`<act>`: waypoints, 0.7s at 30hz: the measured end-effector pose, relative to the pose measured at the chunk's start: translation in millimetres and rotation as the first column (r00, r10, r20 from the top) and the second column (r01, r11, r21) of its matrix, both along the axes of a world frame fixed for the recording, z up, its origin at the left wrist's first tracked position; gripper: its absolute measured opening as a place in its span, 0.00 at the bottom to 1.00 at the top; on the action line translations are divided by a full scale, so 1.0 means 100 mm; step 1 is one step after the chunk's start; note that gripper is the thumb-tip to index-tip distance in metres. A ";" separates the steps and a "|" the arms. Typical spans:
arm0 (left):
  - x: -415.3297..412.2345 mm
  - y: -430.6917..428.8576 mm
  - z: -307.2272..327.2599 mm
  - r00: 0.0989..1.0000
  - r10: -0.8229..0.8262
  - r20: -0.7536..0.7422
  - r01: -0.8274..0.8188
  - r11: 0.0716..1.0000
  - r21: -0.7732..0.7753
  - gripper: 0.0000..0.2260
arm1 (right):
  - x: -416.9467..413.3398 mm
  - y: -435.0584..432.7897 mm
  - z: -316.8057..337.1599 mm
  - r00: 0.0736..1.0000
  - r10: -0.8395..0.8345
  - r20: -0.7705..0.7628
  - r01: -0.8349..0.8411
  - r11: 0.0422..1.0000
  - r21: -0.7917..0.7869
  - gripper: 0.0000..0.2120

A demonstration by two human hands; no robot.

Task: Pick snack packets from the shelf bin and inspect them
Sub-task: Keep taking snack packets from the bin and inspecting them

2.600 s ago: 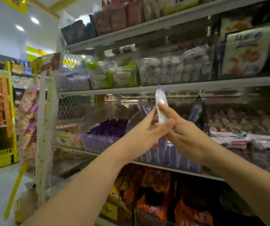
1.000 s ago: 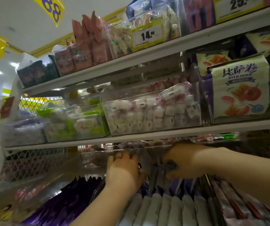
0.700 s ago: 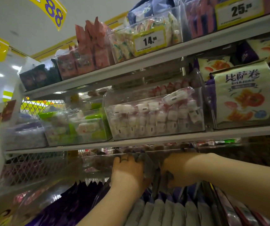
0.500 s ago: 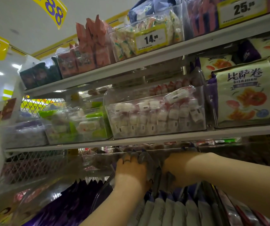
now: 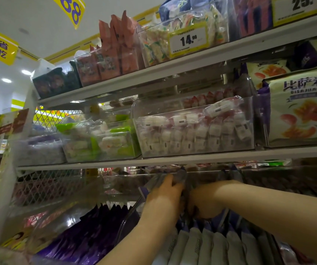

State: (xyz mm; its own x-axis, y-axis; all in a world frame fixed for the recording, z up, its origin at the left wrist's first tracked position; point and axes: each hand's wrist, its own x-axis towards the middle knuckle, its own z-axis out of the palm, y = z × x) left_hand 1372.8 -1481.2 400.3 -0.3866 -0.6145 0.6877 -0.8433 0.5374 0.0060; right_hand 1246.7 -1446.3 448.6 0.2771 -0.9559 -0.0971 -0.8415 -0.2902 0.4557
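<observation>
Snack packets point(image 5: 198, 243), pale-bodied with purple crimped tops, stand upright in a tight row inside the clear shelf bin point(image 5: 127, 222) on the lower shelf, directly under both hands; they are judged light, soft-walled and crinkly, with slick film that could slip from a loose pinch; contents are probably crushable, so squeezing the body is inadvisable; the best hold is judged to be the flat sealed top edge, pinched and drawn straight up, since neighbours press on each side; the left hand point(image 5: 163, 196) reaches toward the back of the bin, knuckles to the camera, fingertips lost among blurred film; the right hand point(image 5: 201, 203) sits just beside it, fingers bent down among the packets; whether either grips a packet cannot be told; the bin's rear is dark under the upper shelf point(image 5: 173, 159); packet print is illegible; the row is cut off at the lower frame edge.
</observation>
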 end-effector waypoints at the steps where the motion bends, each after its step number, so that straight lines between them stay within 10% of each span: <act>1: 0.04 0.00 0.00 0.998 -0.035 -0.056 0.032 0.998 -0.054 0.16 | 0.01 -0.03 -0.01 1.000 0.001 -0.008 -0.001 1.000 0.001 0.16; 21: 0.57 0.12 -0.14 0.819 -0.381 -0.429 0.254 0.911 -0.325 0.12 | -0.06 -0.44 -0.22 0.975 0.076 0.207 -0.052 0.992 -0.116 0.22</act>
State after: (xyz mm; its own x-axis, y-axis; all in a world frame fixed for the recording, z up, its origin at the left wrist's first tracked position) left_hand 1429.7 -1469.6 386.6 -0.1186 -0.3048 0.9450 -0.5512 0.8118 0.1926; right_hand 1241.0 -1490.5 426.1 0.3411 -0.9371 0.0735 -0.9031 -0.3051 0.3021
